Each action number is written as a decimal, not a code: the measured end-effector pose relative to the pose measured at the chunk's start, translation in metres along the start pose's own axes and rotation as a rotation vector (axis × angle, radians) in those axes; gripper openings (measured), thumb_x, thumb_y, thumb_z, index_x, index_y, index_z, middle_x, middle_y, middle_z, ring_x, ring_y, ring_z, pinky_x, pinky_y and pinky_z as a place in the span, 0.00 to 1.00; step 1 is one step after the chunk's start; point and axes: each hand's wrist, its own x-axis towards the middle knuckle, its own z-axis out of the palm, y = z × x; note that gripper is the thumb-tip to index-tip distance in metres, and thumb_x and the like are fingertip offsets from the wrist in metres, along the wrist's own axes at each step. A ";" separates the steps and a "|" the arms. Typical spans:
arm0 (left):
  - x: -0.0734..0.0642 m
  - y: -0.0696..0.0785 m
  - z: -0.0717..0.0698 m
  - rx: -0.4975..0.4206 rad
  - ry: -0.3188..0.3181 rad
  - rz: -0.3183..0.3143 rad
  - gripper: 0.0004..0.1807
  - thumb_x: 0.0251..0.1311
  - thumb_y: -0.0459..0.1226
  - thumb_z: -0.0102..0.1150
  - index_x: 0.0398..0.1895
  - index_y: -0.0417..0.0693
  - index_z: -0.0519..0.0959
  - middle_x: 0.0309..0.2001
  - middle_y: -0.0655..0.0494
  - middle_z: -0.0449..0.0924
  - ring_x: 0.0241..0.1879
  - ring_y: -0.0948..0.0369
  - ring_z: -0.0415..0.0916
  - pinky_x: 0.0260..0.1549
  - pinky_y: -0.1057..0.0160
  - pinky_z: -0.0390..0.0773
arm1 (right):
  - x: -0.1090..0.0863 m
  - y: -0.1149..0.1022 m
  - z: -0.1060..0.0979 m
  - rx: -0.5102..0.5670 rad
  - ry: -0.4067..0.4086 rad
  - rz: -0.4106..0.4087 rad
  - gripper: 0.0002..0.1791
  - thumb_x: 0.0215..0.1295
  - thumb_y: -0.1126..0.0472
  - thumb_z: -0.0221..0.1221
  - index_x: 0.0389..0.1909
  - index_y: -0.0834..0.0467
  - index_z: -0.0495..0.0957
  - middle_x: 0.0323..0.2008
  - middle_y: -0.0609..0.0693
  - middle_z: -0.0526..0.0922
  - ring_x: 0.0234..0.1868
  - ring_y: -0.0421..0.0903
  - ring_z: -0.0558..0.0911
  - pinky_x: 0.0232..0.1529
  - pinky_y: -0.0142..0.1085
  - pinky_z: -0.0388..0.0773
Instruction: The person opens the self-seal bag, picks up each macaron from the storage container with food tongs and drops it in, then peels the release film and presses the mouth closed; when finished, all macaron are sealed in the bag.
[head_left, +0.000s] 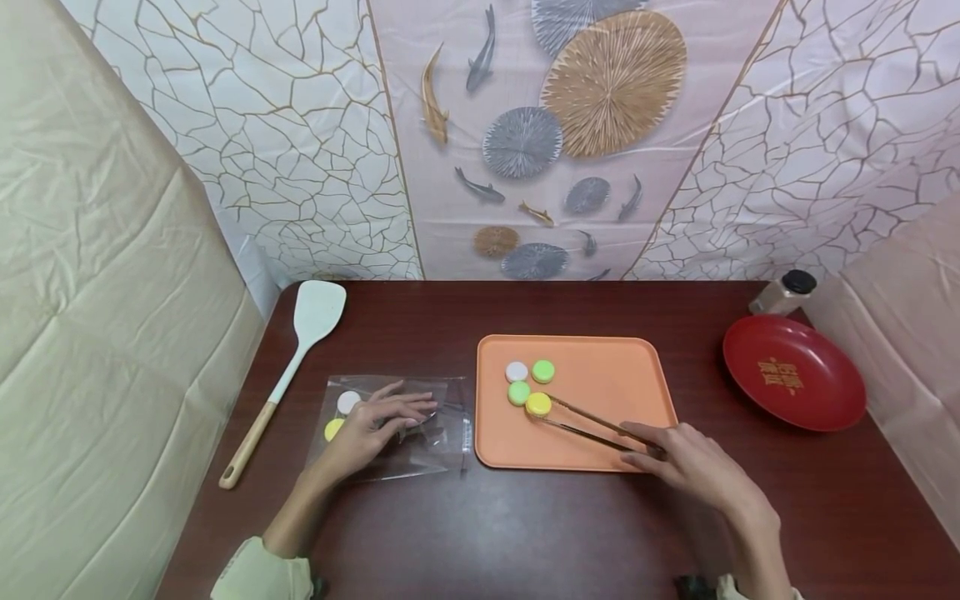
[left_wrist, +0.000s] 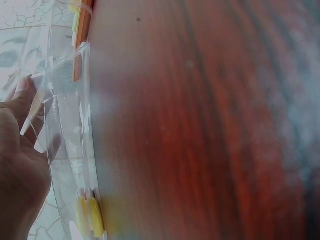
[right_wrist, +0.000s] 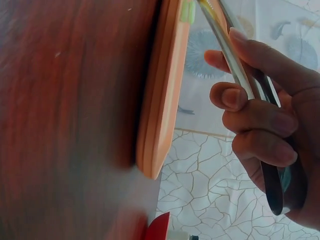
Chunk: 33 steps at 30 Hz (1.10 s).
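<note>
My right hand (head_left: 693,462) grips metal tongs (right_wrist: 232,55), its fingers wrapped round the arms in the right wrist view. The tongs' tips are on either side of a yellow macaron (head_left: 538,405), over the left part of an orange tray (head_left: 600,367). Near it are a white macaron (head_left: 517,372) and two green macarons (head_left: 543,372). Left of the tray lies a clear plastic bag (head_left: 442,454) with a white macaron (head_left: 348,402) and a yellow macaron (head_left: 333,429) inside. My left hand (head_left: 367,429) is over the bag, thumb and index finger pinching its film near the open end.
A white spatula (head_left: 318,312) with a wooden handle lies at the left of the dark wood table (head_left: 540,533). To the right are a red plate (head_left: 802,375) with gold characters and a black-capped jar (head_left: 783,293). Patterned cloth (head_left: 300,150) hangs behind the table.
</note>
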 end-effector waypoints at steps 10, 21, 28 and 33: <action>0.001 0.003 -0.001 0.040 -0.001 0.001 0.08 0.70 0.25 0.67 0.45 0.41 0.90 0.61 0.47 0.90 0.66 0.44 0.85 0.84 0.48 0.62 | 0.034 -0.033 0.004 0.117 -0.113 -0.126 0.20 0.75 0.53 0.70 0.63 0.57 0.87 0.19 0.34 0.66 0.22 0.30 0.64 0.25 0.28 0.63; 0.001 0.004 0.001 0.033 -0.014 -0.006 0.09 0.70 0.24 0.67 0.46 0.43 0.91 0.63 0.46 0.89 0.66 0.44 0.84 0.83 0.46 0.61 | 0.069 -0.070 0.035 0.003 -0.143 -0.269 0.04 0.78 0.52 0.67 0.45 0.47 0.84 0.21 0.33 0.71 0.23 0.29 0.69 0.27 0.30 0.70; 0.000 0.004 0.000 0.017 -0.015 0.005 0.10 0.71 0.24 0.66 0.46 0.45 0.90 0.62 0.45 0.89 0.67 0.45 0.84 0.85 0.54 0.59 | 0.088 -0.094 0.054 -0.071 -0.146 -0.356 0.10 0.80 0.52 0.65 0.53 0.52 0.85 0.20 0.37 0.75 0.21 0.31 0.71 0.26 0.34 0.75; 0.001 0.005 0.000 0.016 -0.018 -0.016 0.10 0.72 0.25 0.66 0.46 0.46 0.91 0.63 0.46 0.89 0.67 0.45 0.84 0.85 0.53 0.60 | 0.100 -0.107 0.067 -0.038 -0.119 -0.430 0.09 0.80 0.56 0.64 0.51 0.56 0.83 0.18 0.38 0.71 0.21 0.31 0.70 0.24 0.35 0.75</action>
